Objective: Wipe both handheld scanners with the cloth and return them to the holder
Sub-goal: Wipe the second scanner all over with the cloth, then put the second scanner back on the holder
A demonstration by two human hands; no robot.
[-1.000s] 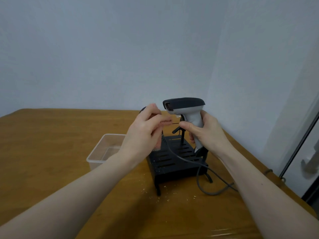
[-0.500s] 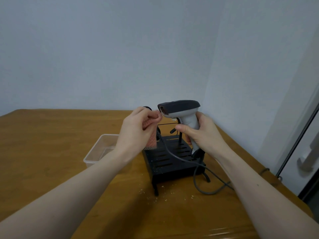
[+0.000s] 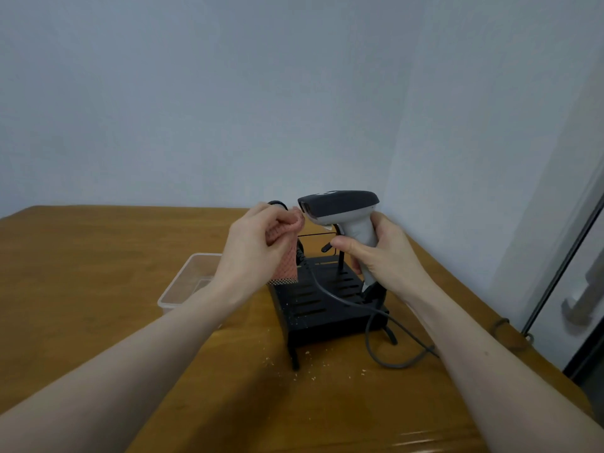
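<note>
My right hand [image 3: 382, 253] grips the pale handle of a grey and black handheld scanner [image 3: 343, 209], held upright above the black slotted holder [image 3: 323, 305]. Its grey cable [image 3: 376, 325] loops down onto the table. My left hand [image 3: 258, 246] pinches a pink checked cloth [image 3: 284, 256] and presses it against the scanner's front window. A second scanner, dark, shows only as a black curve [image 3: 277, 204] behind my left hand; the rest of it is hidden.
A clear plastic tub [image 3: 186, 282] stands left of the holder on the wooden table [image 3: 98, 273]. Crumbs lie in front of the holder. The walls meet in a corner right behind, and the table's right edge runs close to my right forearm.
The scanner has shifted slightly left and lower in view, and my left hand has brought the cloth up against its front end.
</note>
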